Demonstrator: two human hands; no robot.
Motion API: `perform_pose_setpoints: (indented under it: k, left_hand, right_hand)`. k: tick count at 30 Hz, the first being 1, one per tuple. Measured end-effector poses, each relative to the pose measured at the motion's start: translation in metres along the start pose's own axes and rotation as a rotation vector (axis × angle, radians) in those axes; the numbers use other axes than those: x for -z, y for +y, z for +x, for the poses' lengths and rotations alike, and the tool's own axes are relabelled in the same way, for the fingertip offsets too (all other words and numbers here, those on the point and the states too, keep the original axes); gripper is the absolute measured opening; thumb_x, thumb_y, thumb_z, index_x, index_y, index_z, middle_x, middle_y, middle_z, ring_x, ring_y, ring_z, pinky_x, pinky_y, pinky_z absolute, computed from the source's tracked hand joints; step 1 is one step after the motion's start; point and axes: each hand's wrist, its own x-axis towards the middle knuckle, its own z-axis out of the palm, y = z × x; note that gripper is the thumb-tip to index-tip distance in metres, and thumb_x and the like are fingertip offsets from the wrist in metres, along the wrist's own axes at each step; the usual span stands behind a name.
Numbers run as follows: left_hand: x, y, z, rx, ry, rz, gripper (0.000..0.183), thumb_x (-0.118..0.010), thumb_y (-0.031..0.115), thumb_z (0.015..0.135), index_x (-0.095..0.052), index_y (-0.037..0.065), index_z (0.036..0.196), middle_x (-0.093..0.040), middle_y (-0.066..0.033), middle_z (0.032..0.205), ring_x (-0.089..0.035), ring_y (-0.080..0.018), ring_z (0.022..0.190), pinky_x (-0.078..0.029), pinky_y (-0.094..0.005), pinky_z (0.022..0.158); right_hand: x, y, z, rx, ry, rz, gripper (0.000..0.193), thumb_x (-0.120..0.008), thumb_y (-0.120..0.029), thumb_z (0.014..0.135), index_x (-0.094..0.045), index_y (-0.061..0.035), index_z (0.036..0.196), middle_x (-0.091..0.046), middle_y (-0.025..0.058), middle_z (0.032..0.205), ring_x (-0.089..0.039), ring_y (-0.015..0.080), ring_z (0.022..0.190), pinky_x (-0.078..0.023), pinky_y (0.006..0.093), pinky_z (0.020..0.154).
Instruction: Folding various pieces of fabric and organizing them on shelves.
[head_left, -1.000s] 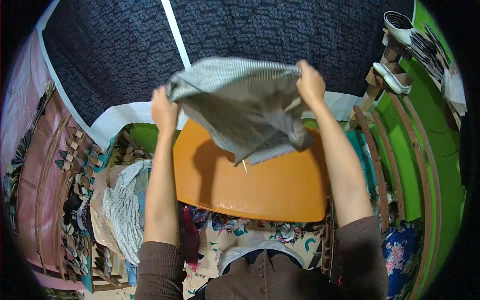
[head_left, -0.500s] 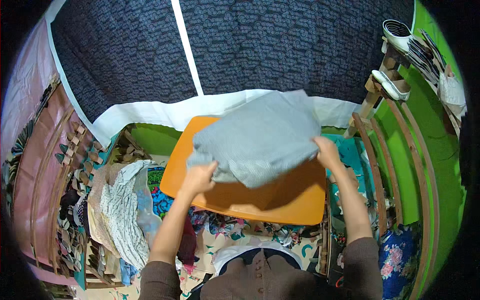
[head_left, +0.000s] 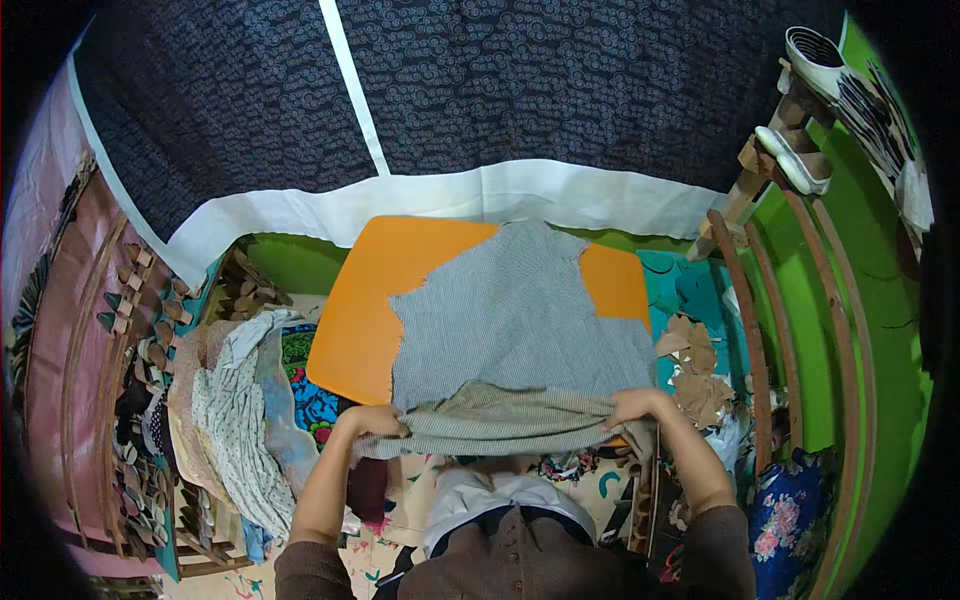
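A grey, finely striped piece of fabric [head_left: 500, 310] lies spread across the orange tabletop [head_left: 365, 290], its outline irregular and its left edge frayed. The near part is folded up in a bunched, beige-looking band along the table's front edge. My left hand [head_left: 378, 421] is closed on the left end of that band. At the other end my right hand [head_left: 636, 405] pinches the same band with the thumb on top. Fingertips of both hands are partly hidden by the cloth.
Draped cloths [head_left: 250, 410] hang at the left beside a rack of shoe-shaped pieces [head_left: 130, 300]. Brown cut scraps [head_left: 692, 365] lie on a teal surface at the right, near wooden rails [head_left: 840, 330]. A dark patterned curtain [head_left: 580, 90] hangs behind the table.
The fabric has come down from the air onto the tabletop and now lies mostly flat. Both hands have moved down toward me, still gripping its near edge.
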Motion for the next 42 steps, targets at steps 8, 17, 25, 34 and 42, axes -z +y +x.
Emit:
perform_pose_setpoints:
  k: [8,17,25,34,42]
  left_hand:
    - [0.072,0.010,0.013,-0.266,0.394,-0.166,0.058,-0.062,0.015,0.068,-0.048,0.010,0.124,-0.058,-0.0156,0.107,-0.055,-0.0237,0.093,-0.047,-0.0331,0.074]
    - [0.173,-0.044,0.081,-0.222,0.920,-0.337,0.041,-0.056,0.006,0.070,-0.049,0.000,0.110,-0.058,-0.0188,0.095,-0.056,-0.0317,0.092,-0.043,-0.0352,0.081]
    - [0.116,0.055,0.117,-0.313,1.281,0.184,0.065,-0.065,0.023,0.070,-0.038,0.000,0.123,-0.043,-0.0206,0.123,-0.039,-0.0363,0.116,-0.029,-0.0458,0.098]
    - [-0.003,0.055,0.144,-0.481,0.997,0.728,0.047,-0.052,0.023,0.079,-0.045,0.008,0.123,-0.043,-0.0137,0.130,-0.043,-0.0274,0.117,-0.036,-0.0478,0.094]
    - [0.025,0.075,0.101,-0.677,0.964,0.410,0.038,-0.045,0.009,0.078,-0.049,0.005,0.116,-0.053,-0.0106,0.118,-0.054,-0.0264,0.102,-0.045,-0.0367,0.083]
  right_hand:
    - [0.118,0.004,0.009,0.175,0.403,0.168,0.037,-0.071,-0.022,0.065,-0.061,0.0002,0.093,-0.064,0.0103,0.074,-0.059,0.0214,0.062,-0.045,0.0337,0.057]
    - [0.229,-0.054,0.057,-0.025,1.350,-0.258,0.033,-0.064,-0.010,0.066,-0.060,-0.0069,0.098,-0.061,0.0092,0.098,-0.055,0.0310,0.095,-0.043,0.0394,0.081]
    - [0.160,-0.062,0.124,-0.198,1.291,-0.332,0.074,-0.062,-0.038,0.074,-0.028,-0.0141,0.136,-0.038,0.0200,0.128,-0.035,0.0334,0.120,-0.023,0.0533,0.099]
    - [0.010,-0.076,0.110,0.269,0.826,-0.328,0.063,-0.053,-0.047,0.079,-0.037,-0.0185,0.133,-0.029,0.0167,0.137,-0.028,0.0331,0.127,-0.016,0.0591,0.101]
    - [0.032,-0.030,0.116,0.140,1.064,-0.221,0.052,-0.055,-0.002,0.072,-0.047,-0.0113,0.123,-0.043,0.0126,0.129,-0.040,0.0290,0.120,-0.030,0.0482,0.098]
